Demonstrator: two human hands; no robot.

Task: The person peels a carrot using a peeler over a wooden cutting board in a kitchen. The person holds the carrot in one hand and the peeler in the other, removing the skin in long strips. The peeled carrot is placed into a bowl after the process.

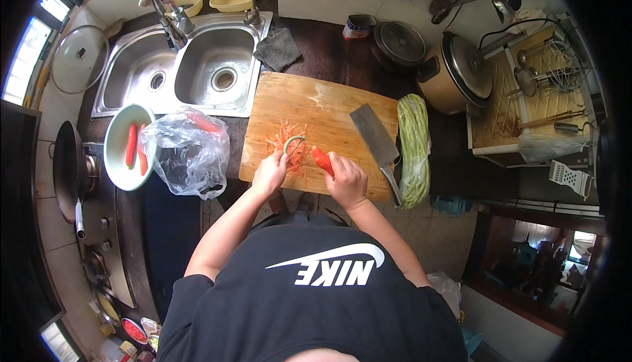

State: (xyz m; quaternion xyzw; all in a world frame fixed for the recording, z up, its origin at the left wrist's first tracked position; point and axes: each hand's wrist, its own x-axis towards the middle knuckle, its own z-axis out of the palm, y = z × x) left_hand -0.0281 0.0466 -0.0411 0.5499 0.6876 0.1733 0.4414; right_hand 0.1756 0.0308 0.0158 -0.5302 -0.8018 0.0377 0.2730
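Observation:
Over the wooden cutting board (329, 102), my left hand (268, 174) is closed round a peeler with a curved, pale green frame (293, 139). My right hand (347, 182) grips a peeled orange-red carrot (321, 158), its bare end toward the peeler. Blade and carrot look a little apart. Thin orange carrot peelings (280, 135) lie in a loose heap under and around the peeler. To the right of my right hand, a cleaver (374, 133) rests along the board's right edge, its handle toward me.
Bundled long green beans (413, 151) lie right of the board. On the left stand a pale bowl (117, 176) with carrots and a clear plastic bag (191, 158) with something orange-red inside. Behind are a double sink (181, 108), a grey cloth (277, 50) and a rice cooker (444, 79).

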